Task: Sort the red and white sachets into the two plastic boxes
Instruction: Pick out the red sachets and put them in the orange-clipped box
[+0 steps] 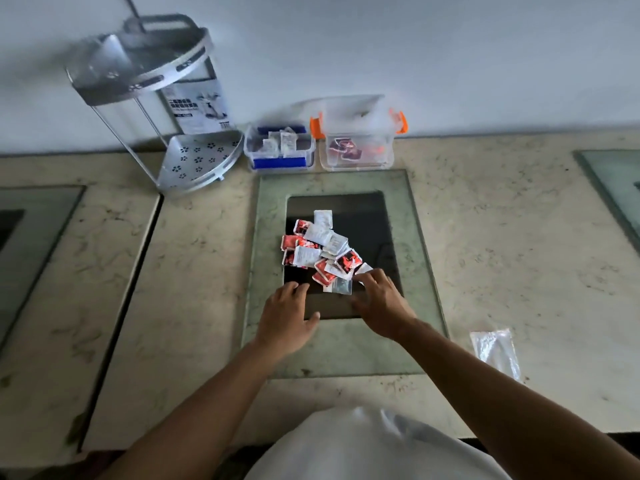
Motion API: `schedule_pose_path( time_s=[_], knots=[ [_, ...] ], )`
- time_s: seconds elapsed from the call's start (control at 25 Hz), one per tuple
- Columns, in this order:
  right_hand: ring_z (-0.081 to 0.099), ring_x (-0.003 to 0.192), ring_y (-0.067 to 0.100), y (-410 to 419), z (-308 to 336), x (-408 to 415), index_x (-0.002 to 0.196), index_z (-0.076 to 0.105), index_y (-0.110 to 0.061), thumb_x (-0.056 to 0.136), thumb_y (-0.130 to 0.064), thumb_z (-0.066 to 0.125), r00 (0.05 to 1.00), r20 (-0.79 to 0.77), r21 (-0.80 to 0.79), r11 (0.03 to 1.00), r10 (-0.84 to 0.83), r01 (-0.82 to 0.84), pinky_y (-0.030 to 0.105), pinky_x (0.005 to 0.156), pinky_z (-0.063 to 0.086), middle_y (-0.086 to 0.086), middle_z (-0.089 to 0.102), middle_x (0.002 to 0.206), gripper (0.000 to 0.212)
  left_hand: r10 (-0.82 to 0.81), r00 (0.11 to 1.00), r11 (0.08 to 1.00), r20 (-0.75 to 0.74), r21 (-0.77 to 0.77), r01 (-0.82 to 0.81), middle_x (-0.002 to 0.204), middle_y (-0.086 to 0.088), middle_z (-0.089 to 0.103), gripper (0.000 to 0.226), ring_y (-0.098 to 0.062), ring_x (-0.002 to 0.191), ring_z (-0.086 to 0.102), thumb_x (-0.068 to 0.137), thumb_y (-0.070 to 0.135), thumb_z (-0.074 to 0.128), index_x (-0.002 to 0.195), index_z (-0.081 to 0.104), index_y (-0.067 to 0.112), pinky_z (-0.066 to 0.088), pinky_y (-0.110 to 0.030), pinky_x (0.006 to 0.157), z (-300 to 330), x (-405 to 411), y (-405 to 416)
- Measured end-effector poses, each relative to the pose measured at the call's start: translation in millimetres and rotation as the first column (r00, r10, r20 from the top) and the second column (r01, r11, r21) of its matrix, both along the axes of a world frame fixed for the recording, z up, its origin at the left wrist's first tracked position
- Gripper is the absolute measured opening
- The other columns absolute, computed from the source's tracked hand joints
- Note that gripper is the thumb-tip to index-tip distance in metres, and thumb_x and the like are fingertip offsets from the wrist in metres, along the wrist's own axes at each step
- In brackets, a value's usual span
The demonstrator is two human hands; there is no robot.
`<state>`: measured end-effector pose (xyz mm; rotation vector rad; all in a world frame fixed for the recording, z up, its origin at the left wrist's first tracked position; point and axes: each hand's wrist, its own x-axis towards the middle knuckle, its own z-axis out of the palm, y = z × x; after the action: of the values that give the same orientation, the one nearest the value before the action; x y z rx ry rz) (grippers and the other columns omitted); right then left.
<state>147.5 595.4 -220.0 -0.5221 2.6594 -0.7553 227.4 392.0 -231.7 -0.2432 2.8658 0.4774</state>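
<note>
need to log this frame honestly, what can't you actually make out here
Head view only:
- Pile of sachets: they overlap, so no exact count.
- Right hand: fingertips at the pile's near edge; whether they pinch a sachet is unclear.
- Blue-latched box and orange-latched box: far and blurred; contents uncountable.
- Print on the sachets and on the rack's carton: too small to read.
- Left hand: palm down, underside hidden.

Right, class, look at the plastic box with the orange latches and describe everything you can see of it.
The box with orange latches is clear, see-through plastic, standing upright on the stone counter against the wall. Its lid is up, leaning back, with an orange latch at each end. A few red sachets lie inside on the bottom. It sits just right of the blue-latched box, close beside it; whether they touch is unclear. No hand touches it.
</note>
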Motion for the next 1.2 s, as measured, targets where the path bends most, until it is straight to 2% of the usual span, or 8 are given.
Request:
schedule_pose_path(
  time_s=[0.36, 0.48, 0.64, 0.8, 0.96, 1.08, 1.2],
  knots=[
    [0.046, 0.125, 0.025, 3.4, -6.7, -20.3, 0.138, 0.051, -0.019, 0.092, -0.034, 0.060, 0.999, 0.044, 0.073, 0.997, 0.006, -0.010, 0.034, 0.093, 0.047, 0.007, 0.046, 0.137, 0.049, 0.004, 1.000, 0.999, 0.023, 0.043, -0.005, 0.152, -0.011, 0.040, 0.068, -0.029, 0.141, 0.037, 0.092, 0.048, 0.050, 0.150, 0.036, 0.013, 0.033, -0.044, 0.114, -4.2, -14.6, 7.5],
    [0.047, 0.124, 0.026, 2.4, -10.3, -33.1, 0.138, 0.051, -0.018, 0.091, -0.031, 0.059, 0.996, 0.087, 0.081, 0.997, 0.008, -0.016, 0.036, 0.095, 0.046, 0.008, 0.047, 0.134, 0.049, -0.008, 1.000, 0.998, 0.012, 0.059, 0.008, 0.146, -0.009, 0.045, 0.061, -0.028, 0.136, 0.041, 0.093, 0.041, 0.052, 0.146, 0.040, 0.013, 0.036, -0.043, 0.111, -5.8, -22.1, 10.0],
    [0.056, 0.118, 0.026, -9.7, -17.7, -53.1, 0.135, 0.051, -0.021, 0.088, -0.032, 0.060, 0.990, 0.134, 0.096, 0.995, -0.040, 0.027, 0.040, 0.090, 0.054, 0.006, 0.052, 0.131, 0.049, -0.019, 1.000, 0.998, 0.023, 0.067, 0.017, 0.134, -0.006, 0.052, 0.052, -0.026, 0.125, 0.049, 0.092, 0.036, 0.052, 0.139, 0.048, 0.014, 0.042, -0.041, 0.104, -11.5, -36.4, 9.6],
    [0.059, 0.113, 0.024, -23.7, -26.8, -75.1, 0.131, 0.054, -0.022, 0.092, -0.032, 0.059, 0.991, 0.118, 0.088, 0.995, -0.056, 0.046, 0.040, 0.088, 0.056, 0.004, 0.054, 0.126, 0.040, -0.035, 0.999, 0.999, 0.029, 0.042, 0.033, 0.129, -0.009, 0.055, 0.051, -0.028, 0.117, 0.054, 0.089, 0.031, 0.052, 0.137, 0.049, 0.014, 0.048, -0.042, 0.095, -19.3, -52.9, 7.7],
    [0.056, 0.110, 0.021, -31.4, -37.3, -92.4, 0.126, 0.059, -0.025, 0.094, -0.033, 0.062, 0.994, 0.097, 0.061, 0.997, -0.055, 0.050, 0.037, 0.085, 0.057, 0.001, 0.051, 0.125, 0.033, -0.043, 0.999, 0.999, -0.011, 0.020, 0.044, 0.120, -0.008, 0.060, 0.044, -0.029, 0.110, 0.057, 0.084, 0.029, 0.055, 0.125, 0.057, 0.013, 0.051, -0.043, 0.090, -30.8, -63.9, 4.9],
    [0.050, 0.114, 0.021, -34.5, -45.8, -94.7, 0.120, 0.062, -0.023, 0.092, -0.036, 0.066, 0.997, 0.066, 0.104, 0.994, -0.044, 0.036, 0.035, 0.087, 0.053, 0.001, 0.050, 0.129, 0.032, -0.047, 0.998, 0.999, -0.029, 0.014, 0.047, 0.115, -0.008, 0.061, 0.039, -0.029, 0.107, 0.057, 0.083, 0.028, 0.058, 0.120, 0.059, 0.014, 0.053, -0.043, 0.087, -36.9, -64.1, 5.2],
    [0.050, 0.113, 0.023, -38.1, -48.6, -95.4, 0.115, 0.063, -0.022, 0.088, -0.035, 0.070, 0.998, 0.037, 0.123, 0.991, -0.059, 0.054, 0.038, 0.090, 0.051, 0.003, 0.055, 0.125, 0.031, -0.005, 0.999, 0.999, -0.052, 0.054, 0.008, 0.114, -0.007, 0.061, 0.035, -0.028, 0.106, 0.057, 0.085, 0.029, 0.059, 0.116, 0.060, 0.014, 0.052, -0.042, 0.086, -40.2, -66.0, 3.1]
  ],
)
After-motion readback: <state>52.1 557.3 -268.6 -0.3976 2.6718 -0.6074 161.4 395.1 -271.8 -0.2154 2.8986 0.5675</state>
